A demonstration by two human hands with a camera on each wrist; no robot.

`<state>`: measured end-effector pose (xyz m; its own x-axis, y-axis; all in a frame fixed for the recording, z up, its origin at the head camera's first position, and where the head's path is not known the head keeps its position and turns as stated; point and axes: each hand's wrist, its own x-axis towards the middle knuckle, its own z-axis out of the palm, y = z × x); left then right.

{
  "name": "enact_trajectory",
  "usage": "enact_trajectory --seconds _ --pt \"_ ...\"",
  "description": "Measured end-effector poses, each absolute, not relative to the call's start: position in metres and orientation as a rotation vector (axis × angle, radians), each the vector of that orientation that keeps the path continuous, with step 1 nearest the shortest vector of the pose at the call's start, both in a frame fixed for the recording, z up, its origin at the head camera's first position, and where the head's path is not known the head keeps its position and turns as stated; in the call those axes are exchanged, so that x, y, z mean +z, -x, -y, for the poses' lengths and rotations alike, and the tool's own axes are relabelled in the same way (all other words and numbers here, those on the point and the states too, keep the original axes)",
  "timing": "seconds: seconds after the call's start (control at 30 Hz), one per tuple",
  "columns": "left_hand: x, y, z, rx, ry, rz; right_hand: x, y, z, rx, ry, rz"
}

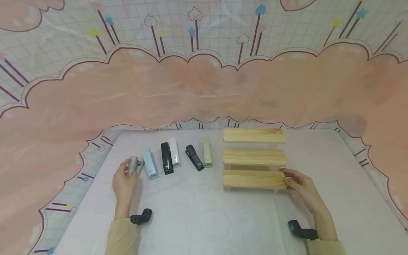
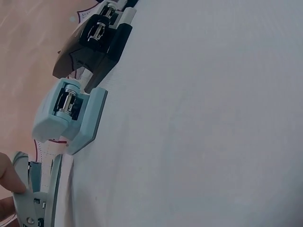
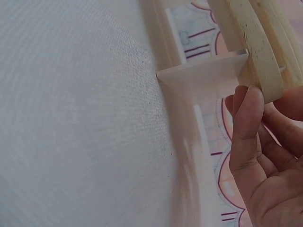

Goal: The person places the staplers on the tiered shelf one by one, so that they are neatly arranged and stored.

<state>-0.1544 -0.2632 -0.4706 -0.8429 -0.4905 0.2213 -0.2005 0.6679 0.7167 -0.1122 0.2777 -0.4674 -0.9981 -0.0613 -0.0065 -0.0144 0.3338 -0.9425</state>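
Note:
At the left of the table my left hand (image 1: 125, 182) grips a grey stapler (image 1: 133, 166); in the left wrist view only its fingers (image 2: 8, 175) show against that stapler (image 2: 35, 198). Just to its right stands a light blue stapler (image 1: 149, 163). My right hand (image 1: 301, 186) pinches the right end of the lowest wooden board (image 1: 253, 179) of a three-step rack. In the right wrist view, thumb and fingers (image 3: 248, 113) hold the board's end (image 3: 265, 56), beside a white support (image 3: 208, 75).
Further right along the row lie a black stapler (image 1: 166, 158), a white stapler (image 1: 174, 152), a smaller black stapler (image 1: 194, 157) and a pale green stapler (image 1: 207, 152). The rack's middle board (image 1: 254, 157) and top board (image 1: 254, 135) rise behind. A patterned cloth (image 1: 204, 88) hangs beyond the table.

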Motion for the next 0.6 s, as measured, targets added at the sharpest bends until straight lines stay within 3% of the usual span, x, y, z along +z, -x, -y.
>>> enact_trajectory --seconds 0.6 --pt "-0.445 0.157 0.259 -0.967 -0.460 2.410 -0.469 0.110 -0.278 -1.803 0.097 -2.519"
